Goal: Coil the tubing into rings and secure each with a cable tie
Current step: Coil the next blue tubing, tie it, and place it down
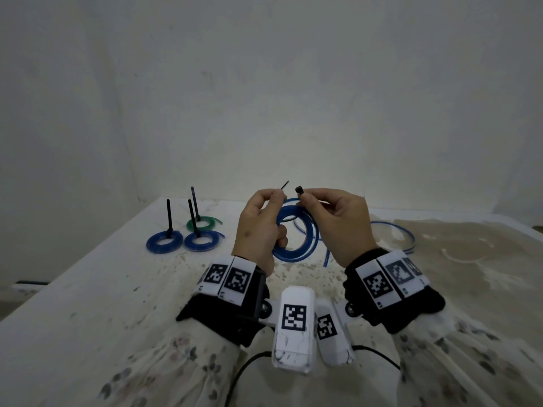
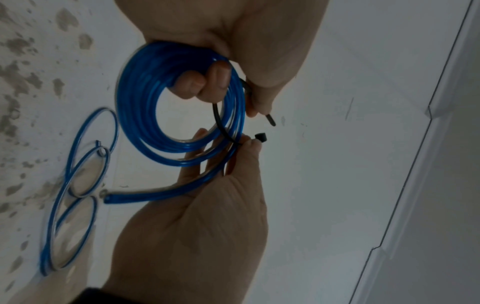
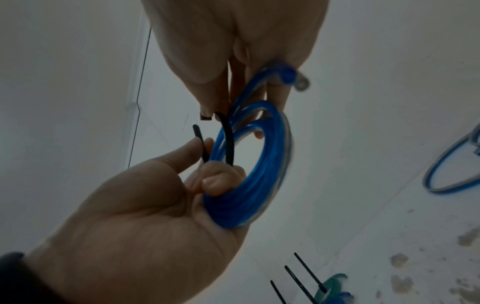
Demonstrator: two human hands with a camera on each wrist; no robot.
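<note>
Blue translucent plastic tubing, wound into a ring (image 1: 296, 230), hangs above the stained white table (image 1: 88, 289), the lower fingers of the left hand (image 1: 258, 230) curled through it so the turns cannot spring apart. A thin black cable tie (image 2: 221, 121) passes through that ring: left thumb and forefinger pinch its pointed tail, while the right hand (image 1: 338, 221) pinches its square head, the ends just apart, probably ready for threading.

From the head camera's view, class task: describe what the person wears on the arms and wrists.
Both hands, left hand and right hand, are bare. Each wrist carries a black band set with white tiles printed with black square codes, and a white camera pod. Sleeves are cream with faded floral print. Black cables trail back.
</note>
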